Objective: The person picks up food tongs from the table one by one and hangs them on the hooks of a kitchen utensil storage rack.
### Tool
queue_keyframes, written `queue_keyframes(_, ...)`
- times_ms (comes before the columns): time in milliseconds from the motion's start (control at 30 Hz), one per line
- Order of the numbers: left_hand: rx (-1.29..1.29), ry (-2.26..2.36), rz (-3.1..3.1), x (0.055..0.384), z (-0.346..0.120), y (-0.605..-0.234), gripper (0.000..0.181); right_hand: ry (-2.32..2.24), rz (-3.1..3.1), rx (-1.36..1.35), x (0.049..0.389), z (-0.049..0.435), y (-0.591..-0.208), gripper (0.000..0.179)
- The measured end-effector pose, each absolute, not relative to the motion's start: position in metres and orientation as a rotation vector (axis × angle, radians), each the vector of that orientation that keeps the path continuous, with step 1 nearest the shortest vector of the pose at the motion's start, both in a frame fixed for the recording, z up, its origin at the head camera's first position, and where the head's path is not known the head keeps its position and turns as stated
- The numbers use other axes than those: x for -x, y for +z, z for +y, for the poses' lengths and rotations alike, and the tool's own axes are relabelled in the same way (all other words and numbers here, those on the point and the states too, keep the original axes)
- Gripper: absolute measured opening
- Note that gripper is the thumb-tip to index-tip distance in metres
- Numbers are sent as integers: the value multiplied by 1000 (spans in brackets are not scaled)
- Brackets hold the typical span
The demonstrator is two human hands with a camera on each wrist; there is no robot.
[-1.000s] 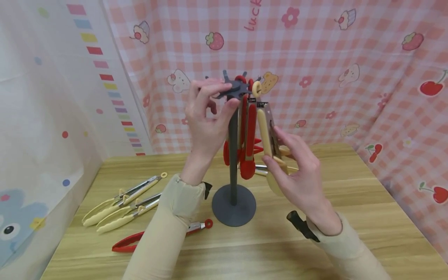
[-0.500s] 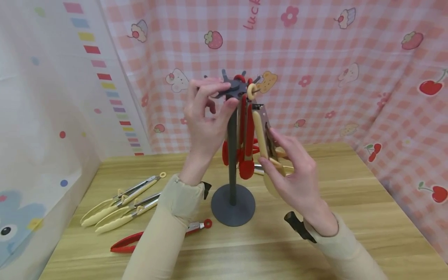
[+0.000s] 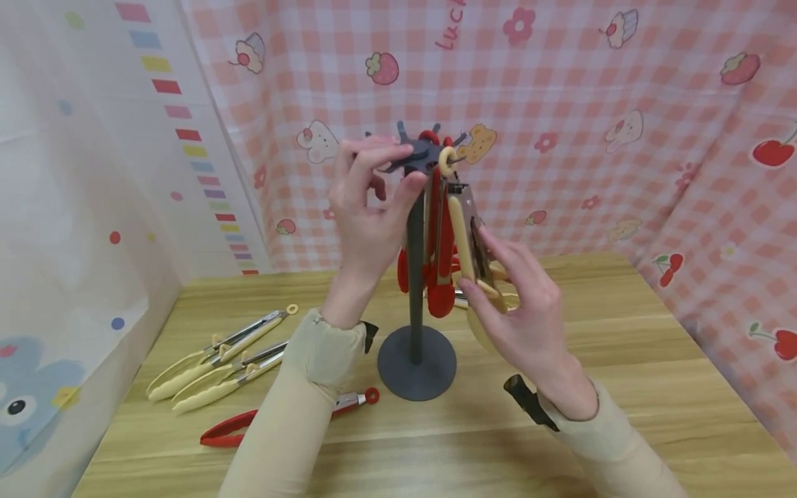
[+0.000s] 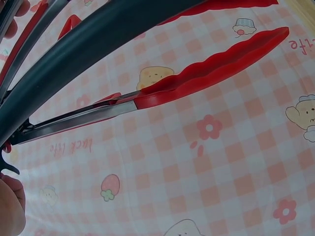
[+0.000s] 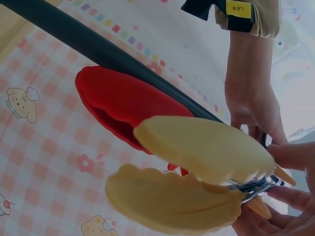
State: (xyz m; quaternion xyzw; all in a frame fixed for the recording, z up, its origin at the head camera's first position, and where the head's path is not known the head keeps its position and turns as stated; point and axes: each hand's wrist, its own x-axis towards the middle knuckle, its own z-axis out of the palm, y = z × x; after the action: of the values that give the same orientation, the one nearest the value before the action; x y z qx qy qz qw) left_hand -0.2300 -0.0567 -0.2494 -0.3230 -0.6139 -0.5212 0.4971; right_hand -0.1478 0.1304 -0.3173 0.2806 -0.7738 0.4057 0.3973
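My left hand pinches the top of a dark grey hanging stand between thumb and fingers. My right hand grips a pair of cream-tipped tongs by the handles, heads down. The ring of these tongs is at one of the stand's hooks, and a hook tip shows just right of it. In the right wrist view the two scalloped cream heads stand apart. Several red tongs hang from the stand beside them; the left wrist view shows one red head up close.
On the wooden table, two cream tongs lie at the left, partly behind my left sleeve. Red tongs lie nearer the front. More metal tongs lie behind the stand. A checked curtain hangs at the back.
My right hand has shifted slightly left with the cream tongs, bringing their ring closer to the stand, over the hook. My left hand stays on the stand's top.
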Motion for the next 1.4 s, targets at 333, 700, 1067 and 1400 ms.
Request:
queue_keyframes(333,771,-1252,-1495,230,-57,-249,64,964,-1928,-706,150,124,-322,55)
queue_keyframes(700,768,-1259,-1478,229,-56,-250,63,898,-1962,-704,150,120,-326,62)
queue_keyframes(1067,775,-1248,-1500,229,-56,-250,64,951,-1940,-681,149,105,-338,69)
queue_keyframes(1400,780,-1250,-1491,229,-55,-249,64,977,-1903,-671,152,98,-351,70)
